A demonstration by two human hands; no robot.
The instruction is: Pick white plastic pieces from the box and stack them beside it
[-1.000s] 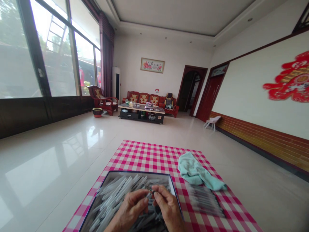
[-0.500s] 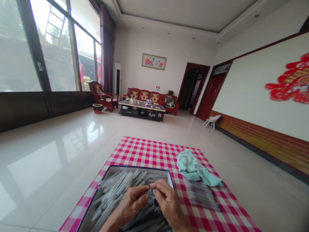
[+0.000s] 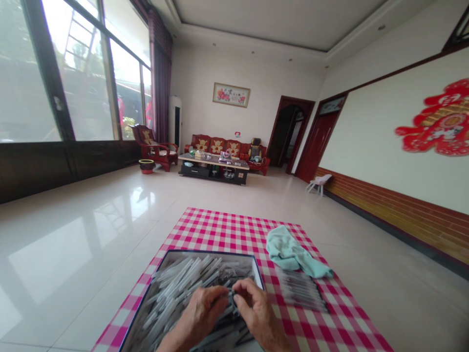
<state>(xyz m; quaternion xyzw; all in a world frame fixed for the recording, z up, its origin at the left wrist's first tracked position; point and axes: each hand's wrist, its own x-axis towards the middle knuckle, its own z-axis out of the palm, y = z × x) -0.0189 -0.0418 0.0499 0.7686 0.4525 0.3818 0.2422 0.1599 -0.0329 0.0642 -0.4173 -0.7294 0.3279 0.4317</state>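
Note:
My left hand and my right hand meet fingertip to fingertip over a shallow box of loose pen parts. The left thumb and fingers pinch what looks like the end of a clear pen barrel, mostly hidden by the hand. Between the right thumb and forefinger is a small dark pen piece, largely covered. Long translucent barrels fill the box's left side; darker pieces lie beneath my hands. On the right, a row of clear pens with dark ends rests side by side on the cloth.
A pink and white checked tablecloth covers the table. Beyond the pen row lies a crumpled mint-green cloth. Further off across the tiled floor stand a low coffee table, a red wooden sofa and a small white stool.
My fingertips have parted slightly, showing more of the small piece between them. The view has shifted a little; the box, pens and cloth stay in place.

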